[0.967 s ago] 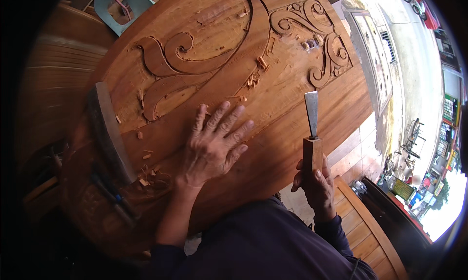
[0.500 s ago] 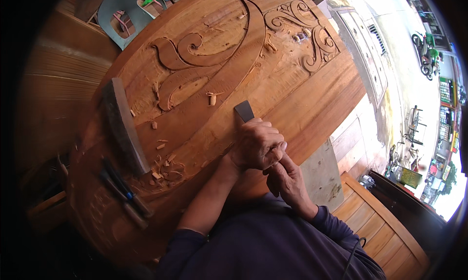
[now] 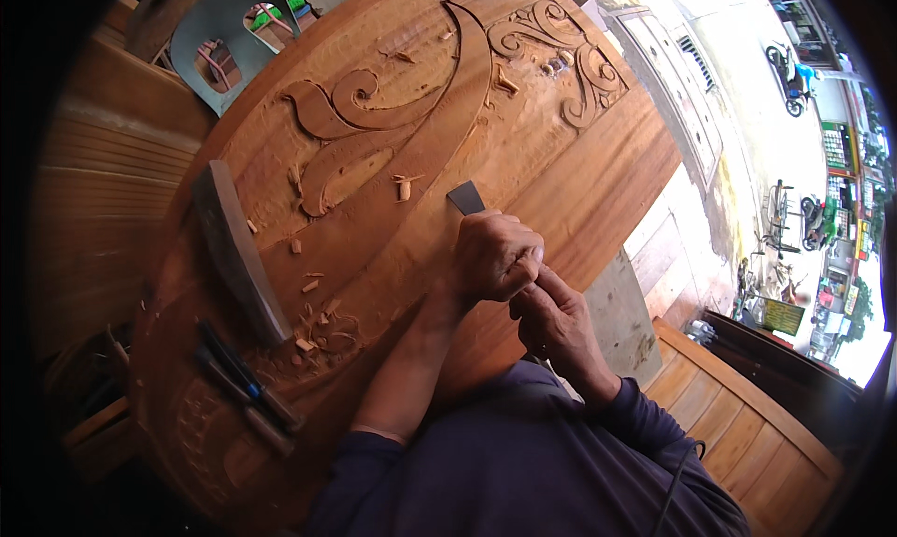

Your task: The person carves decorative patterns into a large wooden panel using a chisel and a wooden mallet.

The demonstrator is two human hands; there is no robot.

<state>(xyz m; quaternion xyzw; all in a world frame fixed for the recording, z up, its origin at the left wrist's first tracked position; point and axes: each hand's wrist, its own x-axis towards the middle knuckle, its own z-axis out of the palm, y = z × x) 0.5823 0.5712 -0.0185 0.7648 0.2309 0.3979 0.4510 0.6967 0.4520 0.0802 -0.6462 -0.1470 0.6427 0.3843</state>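
In the head view, a chisel with a flat, flared grey metal blade points away from the person over a large, brown, carved wooden panel; whether its edge touches the wood cannot be told. The left hand has its fingers closed around the chisel near the blade. Just behind and touching it, the right hand has its fingers curled around the handle end, which is hidden. Pale wood shavings lie left of the blade. A long, dark, slightly curved bar rests farther left.
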